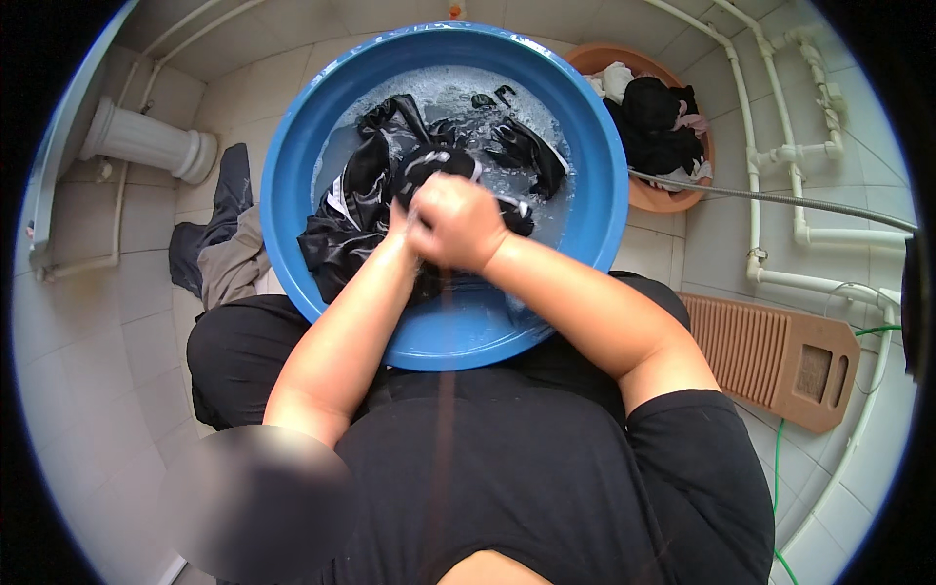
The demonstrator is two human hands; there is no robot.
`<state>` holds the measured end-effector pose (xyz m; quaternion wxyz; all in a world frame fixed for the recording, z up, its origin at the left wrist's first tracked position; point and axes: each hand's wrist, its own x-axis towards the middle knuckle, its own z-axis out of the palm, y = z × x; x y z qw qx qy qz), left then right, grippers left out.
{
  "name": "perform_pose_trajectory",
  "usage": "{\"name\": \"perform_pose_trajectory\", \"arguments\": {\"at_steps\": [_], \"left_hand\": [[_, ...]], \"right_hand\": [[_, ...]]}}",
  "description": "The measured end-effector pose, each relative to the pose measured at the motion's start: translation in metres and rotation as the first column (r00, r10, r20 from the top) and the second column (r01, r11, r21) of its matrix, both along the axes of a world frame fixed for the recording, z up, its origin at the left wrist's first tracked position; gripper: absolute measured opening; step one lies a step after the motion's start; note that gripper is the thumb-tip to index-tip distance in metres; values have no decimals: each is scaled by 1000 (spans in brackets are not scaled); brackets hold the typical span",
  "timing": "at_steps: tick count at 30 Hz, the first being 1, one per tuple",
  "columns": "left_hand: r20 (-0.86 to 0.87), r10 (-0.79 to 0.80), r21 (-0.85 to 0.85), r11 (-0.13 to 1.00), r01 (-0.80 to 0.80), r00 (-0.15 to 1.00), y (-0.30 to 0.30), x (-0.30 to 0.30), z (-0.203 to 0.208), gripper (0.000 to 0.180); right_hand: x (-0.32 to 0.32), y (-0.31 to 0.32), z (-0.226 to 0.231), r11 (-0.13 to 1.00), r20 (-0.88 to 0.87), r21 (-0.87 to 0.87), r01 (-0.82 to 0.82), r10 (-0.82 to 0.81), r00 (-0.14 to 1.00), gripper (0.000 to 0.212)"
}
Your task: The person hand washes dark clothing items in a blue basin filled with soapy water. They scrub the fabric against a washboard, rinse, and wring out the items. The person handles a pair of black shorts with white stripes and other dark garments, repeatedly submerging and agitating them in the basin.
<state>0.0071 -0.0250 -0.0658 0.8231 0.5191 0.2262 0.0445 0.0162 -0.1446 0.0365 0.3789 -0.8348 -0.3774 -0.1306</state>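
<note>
A wet black garment with white trim (429, 161) is bunched up at the middle of a blue basin (606, 185). My right hand (456, 222) is closed in a fist on its near side, slightly blurred by motion. Pressed against it, my left hand (402, 222) grips the same cloth, its fingers mostly hidden behind the right hand. Shiny black fabric (336, 249) spreads from the hands toward the basin's left wall. More black cloth (531, 156) floats in the sudsy water (453, 83) at the right.
An orange-brown basin (673, 202) of dark and light clothes stands at the far right. A brown washboard (741, 346) lies on the right, near white pipes (751, 195) and a grey hose (780, 198). Grey and beige clothes (232, 239) lie on the floor left, near a white pedestal (146, 141).
</note>
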Motion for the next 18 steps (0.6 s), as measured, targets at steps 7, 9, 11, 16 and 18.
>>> {"name": "perform_pose_trajectory", "arguments": {"at_steps": [7, 9, 11, 16, 18], "left_hand": [[-93, -239, 43, 969, 244, 967, 30, -15, 64, 35], [-171, -287, 195, 928, 318, 942, 28, -19, 70, 47], [-226, -405, 358, 811, 463, 886, 21, -29, 78, 65], [-349, -411, 767, 392, 508, 843, 26, -52, 96, 75], [-518, -419, 722, 252, 644, 746, 32, -59, 114, 61]], "right_hand": [[57, -45, -20, 824, -409, -520, 227, -473, 781, 61], [56, -51, -31, 714, -432, -698, 52, -478, 765, 65], [61, -52, -33, 640, -487, -766, -55, -523, 699, 66], [74, -50, -26, 674, -538, -735, -70, -517, 666, 55], [70, -42, -21, 713, -504, -701, 16, -511, 697, 44]]}}
